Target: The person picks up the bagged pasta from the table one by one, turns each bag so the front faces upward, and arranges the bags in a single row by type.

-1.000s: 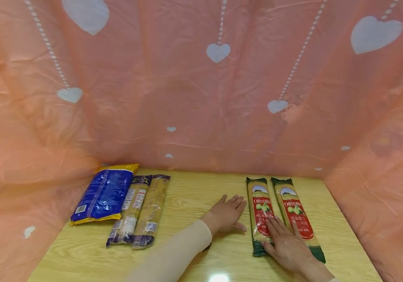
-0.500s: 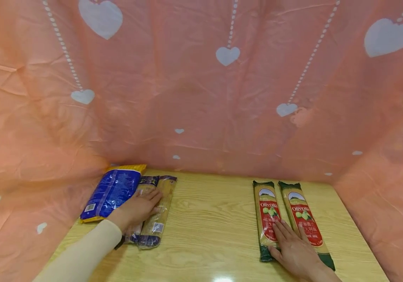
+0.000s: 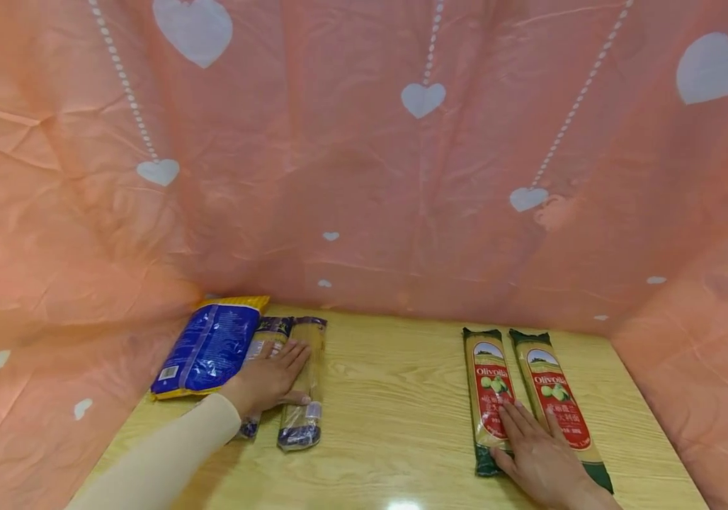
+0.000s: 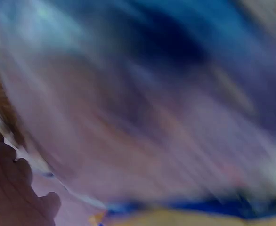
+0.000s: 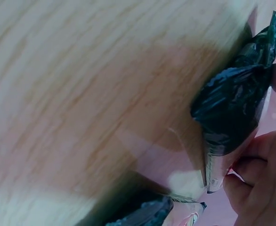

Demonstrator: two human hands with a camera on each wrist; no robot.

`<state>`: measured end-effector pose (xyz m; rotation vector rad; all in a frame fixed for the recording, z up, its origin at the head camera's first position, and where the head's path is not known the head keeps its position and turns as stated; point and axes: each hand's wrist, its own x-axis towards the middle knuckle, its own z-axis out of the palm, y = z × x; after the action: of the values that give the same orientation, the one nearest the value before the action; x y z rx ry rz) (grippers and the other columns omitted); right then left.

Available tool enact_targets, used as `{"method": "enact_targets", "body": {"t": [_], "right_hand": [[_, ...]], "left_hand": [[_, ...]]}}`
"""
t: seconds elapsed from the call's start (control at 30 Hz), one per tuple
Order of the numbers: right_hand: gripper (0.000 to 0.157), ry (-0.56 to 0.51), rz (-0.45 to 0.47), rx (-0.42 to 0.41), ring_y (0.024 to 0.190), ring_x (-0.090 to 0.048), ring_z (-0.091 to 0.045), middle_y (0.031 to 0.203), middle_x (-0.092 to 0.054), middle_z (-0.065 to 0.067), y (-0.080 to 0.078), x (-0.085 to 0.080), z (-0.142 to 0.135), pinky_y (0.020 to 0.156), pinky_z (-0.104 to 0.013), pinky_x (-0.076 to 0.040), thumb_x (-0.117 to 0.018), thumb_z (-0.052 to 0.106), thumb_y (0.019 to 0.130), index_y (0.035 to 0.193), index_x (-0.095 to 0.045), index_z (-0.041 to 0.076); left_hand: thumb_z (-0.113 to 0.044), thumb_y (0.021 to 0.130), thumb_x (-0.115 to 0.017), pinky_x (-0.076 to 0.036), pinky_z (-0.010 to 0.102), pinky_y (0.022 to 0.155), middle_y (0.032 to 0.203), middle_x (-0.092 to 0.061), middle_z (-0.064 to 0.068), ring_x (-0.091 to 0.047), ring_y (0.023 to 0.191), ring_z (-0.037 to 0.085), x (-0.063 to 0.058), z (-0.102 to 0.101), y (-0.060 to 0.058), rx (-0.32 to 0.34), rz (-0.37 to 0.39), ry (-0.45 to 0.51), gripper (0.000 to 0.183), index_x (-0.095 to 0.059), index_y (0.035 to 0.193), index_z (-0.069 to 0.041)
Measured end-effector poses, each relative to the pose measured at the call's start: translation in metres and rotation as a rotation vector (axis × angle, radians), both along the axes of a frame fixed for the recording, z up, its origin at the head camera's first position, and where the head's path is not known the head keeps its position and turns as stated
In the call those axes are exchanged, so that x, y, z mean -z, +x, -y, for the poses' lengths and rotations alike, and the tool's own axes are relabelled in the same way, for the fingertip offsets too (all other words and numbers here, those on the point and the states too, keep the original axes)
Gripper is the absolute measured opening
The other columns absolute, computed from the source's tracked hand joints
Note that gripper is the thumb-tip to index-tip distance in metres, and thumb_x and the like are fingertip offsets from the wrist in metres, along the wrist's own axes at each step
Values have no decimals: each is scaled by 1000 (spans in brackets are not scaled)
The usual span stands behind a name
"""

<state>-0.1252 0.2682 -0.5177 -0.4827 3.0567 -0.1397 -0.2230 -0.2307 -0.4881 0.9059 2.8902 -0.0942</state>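
Note:
My left hand [image 3: 270,382] lies flat across two clear packs of spaghetti with purple ends, fingers extended. Its fingertips and thumb are on the right-hand spaghetti pack [image 3: 316,368], while the palm covers much of the left-hand one [image 3: 251,427]. On the other side, my right hand [image 3: 539,453] rests with straight fingers over two red-labelled Olivoila pasta packs. Fingertips touch the left Olivoila pack [image 3: 486,372]; the hand overlaps the lower part of the right Olivoila pack [image 3: 549,375]. A dark green pack end [image 5: 232,103] shows beside the hand in the right wrist view. The left wrist view is badly blurred.
A blue and yellow bag [image 3: 214,347] sits at the far left, against the left-hand spaghetti pack. Bare wooden tabletop [image 3: 396,397] separates the two groups. A pink curtain [image 3: 364,177] with white hearts hangs behind and along both sides.
My left hand has gone from mid-table to the spaghetti packs on the left. The near end of the right-hand spaghetti pack has swung rightward, away from its neighbour. My right hand stays put.

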Motion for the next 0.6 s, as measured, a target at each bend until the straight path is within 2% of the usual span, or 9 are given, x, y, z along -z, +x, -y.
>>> {"method": "enact_targets", "body": {"t": [0.13,0.27,0.43,0.6], "right_hand": [[76,5,-5,-15,148,-46,-43,161,-49,-20,0,-1,0,117,-77,-25,-55,60,104,153,-53,1],[76,8,-15,-16,148,-47,-43,160,-50,-20,-1,0,0,116,-77,-26,-56,59,104,153,-53,1],[74,14,-27,-6,147,-48,-43,159,-51,-19,0,2,-2,116,-77,-27,-58,58,104,152,-55,2],[72,4,-65,-17,146,-50,-42,158,-53,-19,0,3,-1,115,-76,-29,-59,56,103,151,-57,2]], "left_hand": [[-64,102,-55,-25,64,125,170,-31,24,-28,159,40,6,-25,-3,-82,66,25,93,-32,163,3],[-67,103,-50,-21,59,129,173,-25,20,-21,162,36,11,-56,-6,-136,95,18,94,-29,165,0],[-70,103,-44,-18,56,130,176,-18,17,-16,164,32,16,-95,-5,-141,102,-9,95,-24,168,-4],[-74,102,-37,-18,52,131,177,-13,13,-13,165,28,16,-133,2,-111,76,-42,96,-19,170,-9]]}}
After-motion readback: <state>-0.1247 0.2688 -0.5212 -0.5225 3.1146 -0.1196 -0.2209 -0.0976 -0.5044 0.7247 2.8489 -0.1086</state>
